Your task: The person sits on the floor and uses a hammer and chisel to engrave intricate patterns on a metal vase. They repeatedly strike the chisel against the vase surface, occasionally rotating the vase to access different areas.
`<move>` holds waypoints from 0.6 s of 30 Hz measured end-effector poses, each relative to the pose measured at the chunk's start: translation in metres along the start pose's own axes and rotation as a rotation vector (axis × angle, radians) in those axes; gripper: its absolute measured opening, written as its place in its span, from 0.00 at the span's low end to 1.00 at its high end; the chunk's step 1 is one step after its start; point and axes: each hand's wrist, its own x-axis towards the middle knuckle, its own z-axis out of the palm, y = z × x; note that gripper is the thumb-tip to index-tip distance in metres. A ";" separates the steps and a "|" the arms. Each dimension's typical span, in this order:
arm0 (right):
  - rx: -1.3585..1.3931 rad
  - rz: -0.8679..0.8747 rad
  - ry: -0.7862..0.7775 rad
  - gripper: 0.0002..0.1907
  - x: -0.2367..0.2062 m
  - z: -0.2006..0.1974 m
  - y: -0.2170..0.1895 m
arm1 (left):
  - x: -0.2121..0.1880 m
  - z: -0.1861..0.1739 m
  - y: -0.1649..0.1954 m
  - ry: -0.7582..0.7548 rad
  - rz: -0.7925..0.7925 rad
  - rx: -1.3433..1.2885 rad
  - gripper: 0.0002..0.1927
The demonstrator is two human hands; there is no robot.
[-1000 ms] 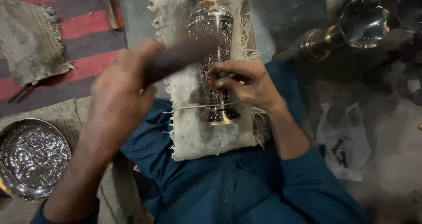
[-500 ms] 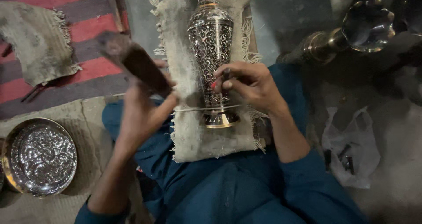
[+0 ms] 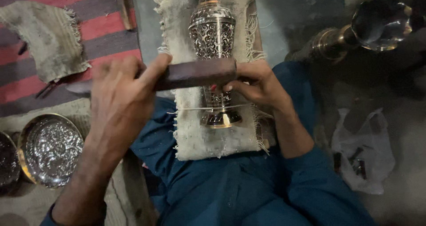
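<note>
While the left hand (image 3: 117, 93) clenches a dark block (image 3: 195, 74) lying crosswise from 9 to 3 o'clock, the right hand (image 3: 257, 84) pinches something small against the vase (image 3: 214, 44), which runs 12 to 6 on the cloth (image 3: 195, 137).

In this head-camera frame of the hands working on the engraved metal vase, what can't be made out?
Head view only:
- Vase: top cut off by the upper edge; its middle is hidden behind the dark wooden block.
- Right hand: whatever its fingertips pinch against the vase is covered by the block and fingers.
- Left hand: blurred; grip unclear.
- Plastic bag: small dark contents too dim to identify.
- Engraved plate: its neighbour is cut off at the left edge.
</note>
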 end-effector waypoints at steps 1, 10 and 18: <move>0.006 0.011 -0.016 0.10 -0.001 -0.001 0.000 | 0.002 -0.003 0.003 0.008 -0.030 -0.107 0.25; -0.044 0.013 0.110 0.06 -0.007 0.005 0.005 | 0.001 -0.010 0.016 -0.011 -0.133 -0.186 0.31; -0.137 -0.034 0.065 0.09 -0.006 0.002 0.008 | 0.006 -0.015 0.015 -0.045 -0.114 -0.324 0.34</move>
